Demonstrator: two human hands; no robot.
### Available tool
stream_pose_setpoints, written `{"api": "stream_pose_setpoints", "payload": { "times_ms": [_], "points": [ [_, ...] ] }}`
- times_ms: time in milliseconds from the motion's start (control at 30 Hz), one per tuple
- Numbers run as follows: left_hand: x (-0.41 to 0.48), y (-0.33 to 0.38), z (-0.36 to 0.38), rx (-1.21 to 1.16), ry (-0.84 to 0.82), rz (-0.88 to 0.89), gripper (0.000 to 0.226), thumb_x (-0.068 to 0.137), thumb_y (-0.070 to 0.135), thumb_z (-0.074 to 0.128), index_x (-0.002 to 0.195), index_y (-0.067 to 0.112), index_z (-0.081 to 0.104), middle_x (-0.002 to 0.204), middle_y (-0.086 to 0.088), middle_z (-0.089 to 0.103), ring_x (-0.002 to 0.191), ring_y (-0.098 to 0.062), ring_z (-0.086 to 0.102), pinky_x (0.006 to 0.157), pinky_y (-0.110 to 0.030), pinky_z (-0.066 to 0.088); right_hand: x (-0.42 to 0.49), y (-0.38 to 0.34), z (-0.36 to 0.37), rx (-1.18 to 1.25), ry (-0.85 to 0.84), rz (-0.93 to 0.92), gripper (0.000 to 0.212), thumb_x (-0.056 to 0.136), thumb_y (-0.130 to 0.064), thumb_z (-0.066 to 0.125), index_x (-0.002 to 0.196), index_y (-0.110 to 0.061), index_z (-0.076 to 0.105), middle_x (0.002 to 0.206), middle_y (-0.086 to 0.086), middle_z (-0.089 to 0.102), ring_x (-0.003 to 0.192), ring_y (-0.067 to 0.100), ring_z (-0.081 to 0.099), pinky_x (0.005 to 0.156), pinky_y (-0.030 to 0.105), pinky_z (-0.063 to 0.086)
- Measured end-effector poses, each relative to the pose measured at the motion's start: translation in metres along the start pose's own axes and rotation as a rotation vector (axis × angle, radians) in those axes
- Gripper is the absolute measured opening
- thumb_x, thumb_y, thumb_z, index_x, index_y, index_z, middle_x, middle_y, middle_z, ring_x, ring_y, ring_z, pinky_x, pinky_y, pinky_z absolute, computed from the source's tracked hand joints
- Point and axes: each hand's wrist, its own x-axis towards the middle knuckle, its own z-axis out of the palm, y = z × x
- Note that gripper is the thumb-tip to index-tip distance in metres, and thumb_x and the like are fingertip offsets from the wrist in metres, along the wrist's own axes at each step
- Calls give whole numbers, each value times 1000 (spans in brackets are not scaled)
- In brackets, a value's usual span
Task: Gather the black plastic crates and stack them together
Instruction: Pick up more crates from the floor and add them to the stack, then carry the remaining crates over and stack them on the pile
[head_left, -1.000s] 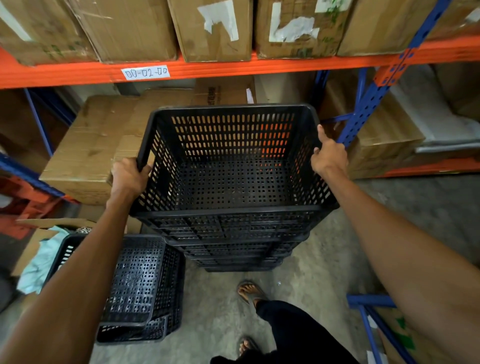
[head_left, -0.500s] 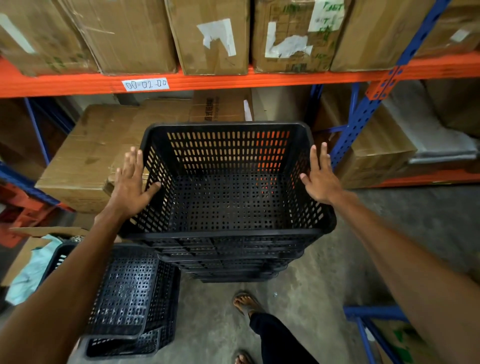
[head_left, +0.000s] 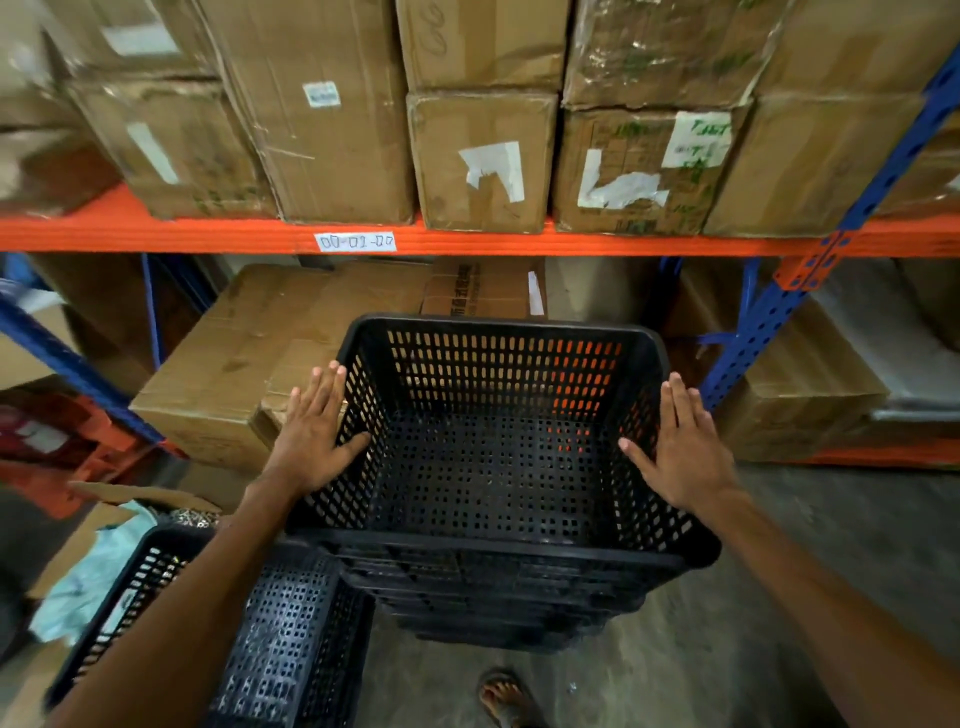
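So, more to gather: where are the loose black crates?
Head view, lower left: the loose crates sit right beside the tall stack, on its left, partly under the left forearm.

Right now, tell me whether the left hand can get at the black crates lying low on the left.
Probably yes. The left hand lies flat against the top crate, holding nothing, and the low crates sit just below that forearm, uncovered.

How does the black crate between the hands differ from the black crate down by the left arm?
The top crate sits high on a nested stack; the left crate lies lower, beside it. The left hand and right hand rest flat at the top crate's sides; no hand is on the left crate. Both are black perforated plastic.
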Motion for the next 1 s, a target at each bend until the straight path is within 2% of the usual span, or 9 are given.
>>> {"api": "stream_pose_setpoints", "payload": {
  "times_ms": [100,167,233,333,433,500,633,800,1000],
  "points": [
    [-6,6,-18,-214,19,-49,82,94,42,51,157,17,3,164,-2,4,153,-21,3,123,-41,0,7,-31,-29,5,-44,99,92,93,-63,29,154,4,12,163,20,8,152,35,4,123,47,9],
    [-16,1,-32,-310,95,-93,73,95,37,52,156,19,16,161,-6,24,151,-23,17,123,-39,13,14,-75,-55,93,-25,69,80,97,-52,30,153,4,16,162,21,11,151,37,5,122,49,9],
    [-31,-12,-48,-343,151,-140,69,94,29,56,154,17,24,158,-8,32,149,-23,24,121,-36,21,14,-134,-81,201,20,-66,75,99,-45,31,154,3,12,162,20,9,151,36,5,123,48,8],
    [-69,-48,-69,-324,177,-272,65,92,24,59,150,13,34,159,-10,31,150,-23,24,121,-34,21,-7,-236,-109,366,60,-276,71,100,-42,31,155,-1,10,164,17,4,153,31,1,124,44,4],
    [-134,-96,-77,-270,182,-440,59,87,20,62,143,10,47,155,-14,38,146,-27,32,118,-31,24,-48,-335,-122,475,67,-499,71,100,-40,32,155,-1,10,164,14,5,153,28,2,124,41,2],
    [-185,-132,-75,-281,204,-566,52,85,15,63,136,8,56,149,-17,45,141,-30,40,114,-29,26,-82,-391,-116,516,39,-644,70,100,-38,32,155,-1,11,164,14,8,153,28,4,124,40,4],
    [-267,-185,-55,-315,190,-831,51,85,14,63,135,8,56,147,-17,48,138,-29,45,115,-36,33,-138,-462,-71,534,-88,-799,69,100,-37,33,156,-4,10,165,11,8,153,24,6,125,41,6],
    [-302,-239,-25,-314,185,-977,51,84,9,61,135,4,56,144,-20,51,134,-33,48,110,-35,36,-170,-501,18,572,-394,-728,70,101,-37,37,157,-7,8,165,7,7,153,23,8,123,35,6],
    [-273,-328,34,-236,76,-999,51,82,13,61,133,7,58,139,-18,56,132,-33,48,112,-36,35,-154,-525,142,533,-701,-352,67,100,-32,45,154,-1,20,158,16,32,145,27,33,115,30,27]
  ]
}}
